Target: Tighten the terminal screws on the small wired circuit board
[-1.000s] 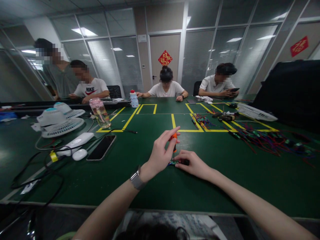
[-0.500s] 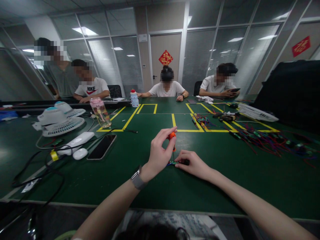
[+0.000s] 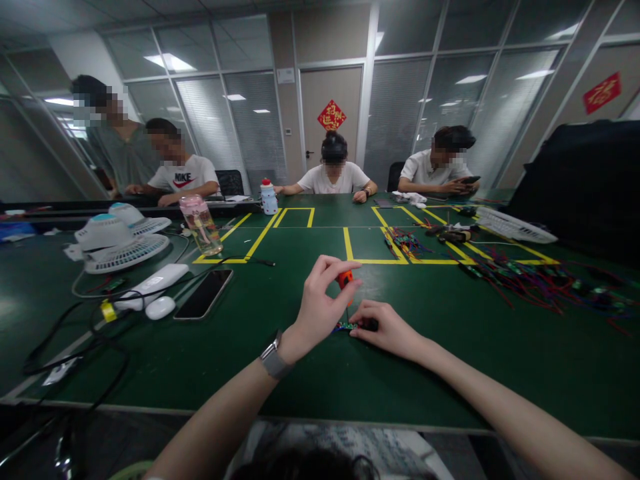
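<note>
My left hand (image 3: 324, 293) is closed around the orange and black handle of a screwdriver (image 3: 345, 279), which stands upright. Its thin shaft runs down to a small green circuit board (image 3: 345, 327) lying on the table. With thumb and fingers pinched, my right hand (image 3: 381, 321) grips the board's right side. Something dark shows under the right palm, too hidden to name. The exact spot where the screwdriver tip meets the board is too small to make out.
A phone (image 3: 205, 295), a white earbud case (image 3: 161, 307) and a power strip (image 3: 153, 287) with cables lie left. Farther back stand white fans (image 3: 123, 247) and a bottle (image 3: 201, 225). Wired circuit boards (image 3: 540, 280) are heaped right. Several people sit or stand across the table.
My left thumb and fingers have shifted slightly right around the screwdriver handle, with the fingertips a little lower. The right hand and the board stay put.
</note>
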`<action>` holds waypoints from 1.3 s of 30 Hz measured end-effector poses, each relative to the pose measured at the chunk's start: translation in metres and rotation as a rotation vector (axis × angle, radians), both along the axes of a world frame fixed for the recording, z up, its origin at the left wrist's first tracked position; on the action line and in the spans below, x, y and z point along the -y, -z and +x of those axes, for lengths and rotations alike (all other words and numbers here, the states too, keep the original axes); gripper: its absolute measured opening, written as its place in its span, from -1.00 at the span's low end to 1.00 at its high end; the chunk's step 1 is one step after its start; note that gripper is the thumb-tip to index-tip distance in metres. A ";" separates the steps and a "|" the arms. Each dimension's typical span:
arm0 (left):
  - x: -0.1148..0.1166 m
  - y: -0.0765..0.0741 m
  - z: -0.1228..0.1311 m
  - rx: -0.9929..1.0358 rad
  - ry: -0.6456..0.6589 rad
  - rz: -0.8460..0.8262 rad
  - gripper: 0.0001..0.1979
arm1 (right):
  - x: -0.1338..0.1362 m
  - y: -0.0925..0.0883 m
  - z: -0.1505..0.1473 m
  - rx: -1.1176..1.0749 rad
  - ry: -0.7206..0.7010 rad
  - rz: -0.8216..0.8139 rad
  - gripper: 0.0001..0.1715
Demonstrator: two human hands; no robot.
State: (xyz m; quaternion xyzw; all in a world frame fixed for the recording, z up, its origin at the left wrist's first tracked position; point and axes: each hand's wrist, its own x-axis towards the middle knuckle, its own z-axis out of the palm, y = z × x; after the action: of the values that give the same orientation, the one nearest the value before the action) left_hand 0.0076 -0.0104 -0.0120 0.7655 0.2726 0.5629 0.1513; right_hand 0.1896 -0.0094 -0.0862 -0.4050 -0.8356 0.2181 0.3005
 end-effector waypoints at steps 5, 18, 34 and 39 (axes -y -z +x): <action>0.000 0.001 -0.001 -0.013 0.087 -0.057 -0.67 | 0.001 -0.001 0.000 0.008 0.000 0.005 -0.89; 0.001 0.000 -0.001 0.000 0.053 -0.037 -0.73 | 0.000 0.000 0.000 0.009 -0.005 0.014 -0.89; 0.000 0.002 -0.001 0.055 0.129 -0.096 -0.68 | 0.002 -0.003 0.000 0.026 -0.004 0.000 -0.89; 0.000 0.002 0.000 0.092 0.092 -0.052 -0.79 | 0.003 -0.004 -0.001 0.031 -0.013 0.004 -0.89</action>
State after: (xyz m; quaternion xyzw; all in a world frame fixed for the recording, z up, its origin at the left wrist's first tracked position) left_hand 0.0073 -0.0102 -0.0138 0.7462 0.2444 0.5829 0.2090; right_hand 0.1891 -0.0129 -0.0823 -0.4024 -0.8430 0.2120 0.2871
